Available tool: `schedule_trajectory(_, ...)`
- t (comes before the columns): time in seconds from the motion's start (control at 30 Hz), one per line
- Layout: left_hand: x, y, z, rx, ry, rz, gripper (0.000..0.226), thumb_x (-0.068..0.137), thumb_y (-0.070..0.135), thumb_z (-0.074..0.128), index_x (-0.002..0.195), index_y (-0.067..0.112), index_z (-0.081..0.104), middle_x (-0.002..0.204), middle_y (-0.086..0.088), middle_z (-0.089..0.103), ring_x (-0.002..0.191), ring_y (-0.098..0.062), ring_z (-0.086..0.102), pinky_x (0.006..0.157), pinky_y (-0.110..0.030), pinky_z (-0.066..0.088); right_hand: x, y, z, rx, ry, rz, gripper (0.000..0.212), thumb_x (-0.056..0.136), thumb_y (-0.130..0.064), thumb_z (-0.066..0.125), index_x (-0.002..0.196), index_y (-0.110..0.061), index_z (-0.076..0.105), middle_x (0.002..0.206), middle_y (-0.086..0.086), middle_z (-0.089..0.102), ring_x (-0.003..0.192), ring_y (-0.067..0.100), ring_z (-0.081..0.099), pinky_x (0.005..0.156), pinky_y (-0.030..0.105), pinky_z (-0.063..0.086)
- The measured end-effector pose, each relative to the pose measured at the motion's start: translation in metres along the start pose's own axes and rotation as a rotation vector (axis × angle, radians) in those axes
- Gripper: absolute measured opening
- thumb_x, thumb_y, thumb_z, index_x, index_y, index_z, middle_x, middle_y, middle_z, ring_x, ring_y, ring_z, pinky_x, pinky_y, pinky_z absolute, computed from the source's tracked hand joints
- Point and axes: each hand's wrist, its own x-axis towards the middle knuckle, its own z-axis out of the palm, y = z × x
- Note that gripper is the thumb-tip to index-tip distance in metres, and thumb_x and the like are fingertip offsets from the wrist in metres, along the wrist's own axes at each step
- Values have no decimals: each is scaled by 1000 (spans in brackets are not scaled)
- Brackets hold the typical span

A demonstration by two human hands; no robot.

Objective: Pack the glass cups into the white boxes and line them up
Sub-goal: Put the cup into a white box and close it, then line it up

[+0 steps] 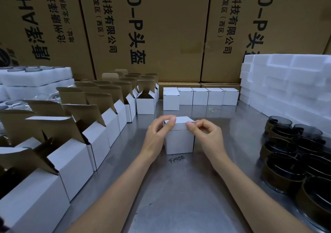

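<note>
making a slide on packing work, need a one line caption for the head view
Both hands, left hand and right hand, press the lid of a white box closed before a row of closed boxes.

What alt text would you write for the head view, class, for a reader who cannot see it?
Both hands, left hand and right hand, pinch the lid of a small white box on a metal table. Five closed boxes line the back, open boxes stand left, dark glass cups right.

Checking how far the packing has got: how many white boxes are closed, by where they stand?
Closed white boxes in the back row: 5
Closed white box held between left hand and right hand: 1
Total: 6
</note>
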Motion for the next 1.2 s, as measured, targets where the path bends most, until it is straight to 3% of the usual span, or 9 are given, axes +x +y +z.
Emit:
schedule_trajectory(0.2,1,0,1,6,-13,21,35,78,40,57,100,16,69,111,-2,66,109,-21,57,94,-35,45,-4,-5,7,15,53,68,45,91,-35,60,51,-21,45,56,-15,42,59,4,39,64,25,32)
schedule_trajectory(0.33,1,0,1,15,-27,28,33,78,39,55,100,18,69,114,-4,64,110,-19,57,90,-27,44,-10,-4,15,-65,117,42,28,91,-27,61,65,-17,57,87,-2,63,80,5,58,74,22,41)
schedule_trajectory(0.47,1,0,0,-9,-44,4,41,81,46,50,104,19,69,117,-5,63,115,-22,56,102,-42,41,-12,-2,17,-178,188,34,16,87,-33,64,81,-24,52,96,-13,60,85,1,59,75,29,46)
schedule_trajectory(0.57,1,0,1,-9,-36,10,44,80,46,50,107,17,68,119,-5,62,115,-19,56,101,-37,41,-13,-3,13,-260,220,-30,20,86,-37,64,96,-32,47,103,-17,54,86,0,57,70,27,46)
schedule_trajectory(0.67,1,1,2,-6,-24,31,43,79,43,52,109,17,68,120,-3,62,110,-8,57,90,-18,43,-16,-5,13,-405,173,-200,23,86,-36,63,105,-39,50,109,-19,45,93,-2,52,65,18,41)
schedule_trajectory(0.83,2,-3,0,46,-20,45,28,93,33,57,115,18,65,124,1,59,112,0,54,86,-5,40,-17,-4,16,-635,82,-333,16,84,-39,63,99,-32,61,113,-15,44,105,1,40,64,12,34)
schedule_trajectory(0.93,3,-5,1,109,-50,32,28,98,22,49,123,20,61,130,2,51,120,-1,47,94,-8,36,-16,-2,15,-669,87,-293,12,85,-41,64,91,-30,63,110,-16,46,106,2,38,65,22,38)
schedule_trajectory(1.07,3,-6,4,159,-78,10,32,101,23,41,131,27,52,141,5,41,130,-2,36,110,-22,26,-13,-1,15,-696,100,-274,12,85,-43,63,88,-31,63,108,-16,47,109,5,40,70,27,42)
schedule_trajectory(1.2,2,-8,6,206,-101,-5,41,102,39,32,142,35,37,142,19,33,128,10,28,101,-11,19,-15,2,16,-798,35,-242,29,83,-51,60,106,-33,58,120,-12,45,116,9,38,74,30,49)
